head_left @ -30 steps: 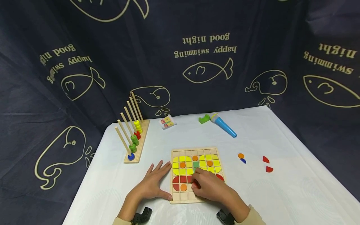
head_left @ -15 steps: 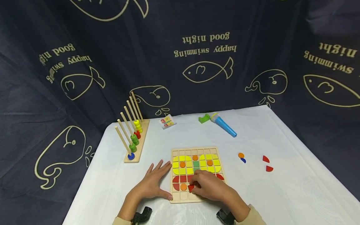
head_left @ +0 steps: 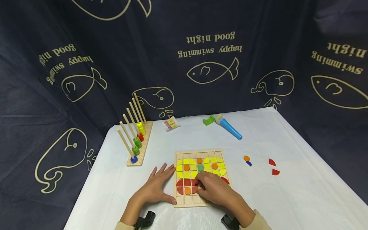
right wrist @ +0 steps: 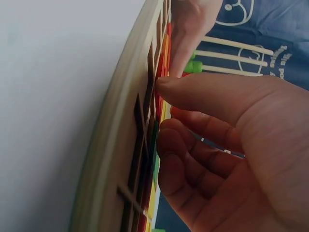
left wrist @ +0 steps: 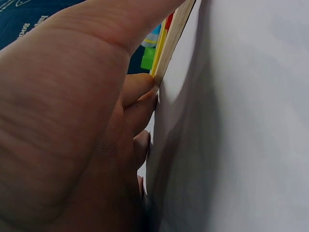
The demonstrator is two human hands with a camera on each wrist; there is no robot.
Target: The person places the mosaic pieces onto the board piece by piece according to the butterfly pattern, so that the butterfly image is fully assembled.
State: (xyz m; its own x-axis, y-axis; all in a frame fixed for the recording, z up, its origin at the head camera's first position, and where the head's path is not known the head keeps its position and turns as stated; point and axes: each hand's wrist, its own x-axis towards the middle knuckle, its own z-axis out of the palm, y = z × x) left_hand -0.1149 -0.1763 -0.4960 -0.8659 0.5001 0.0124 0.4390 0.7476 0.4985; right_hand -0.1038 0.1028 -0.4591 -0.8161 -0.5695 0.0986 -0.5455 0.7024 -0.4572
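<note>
A wooden grid board [head_left: 198, 205] lies at the table's front, partly filled with flat yellow, orange, green and red pieces. My left hand [head_left: 156, 188] rests spread along its left edge, index fingertip and thumb at the frame. In the left wrist view, the fingers [left wrist: 140, 89] meet the board's side. Over the board's lower middle, my right hand [head_left: 214, 188] has thumb and curled index finger at a red quarter-circle piece [head_left: 194, 189], which lies in a cell right of an orange disc [head_left: 187, 191]. In the right wrist view, the thumb tip touches the board's surface; this hand hides cells beneath it.
Loose red quarter pieces [head_left: 272, 162], an orange disc [head_left: 246, 158] and a blue piece [head_left: 249, 164] lie right of the board. A peg stand with beads [head_left: 138, 163] stands left. Behind are a pattern card [head_left: 171, 124], a green block [head_left: 208, 120] and a blue toy microphone [head_left: 231, 129].
The red quarter-circle piece turned between the right fingers, shifted left and now lies flat in its cell beside the orange disc. The left hand has stayed in place.
</note>
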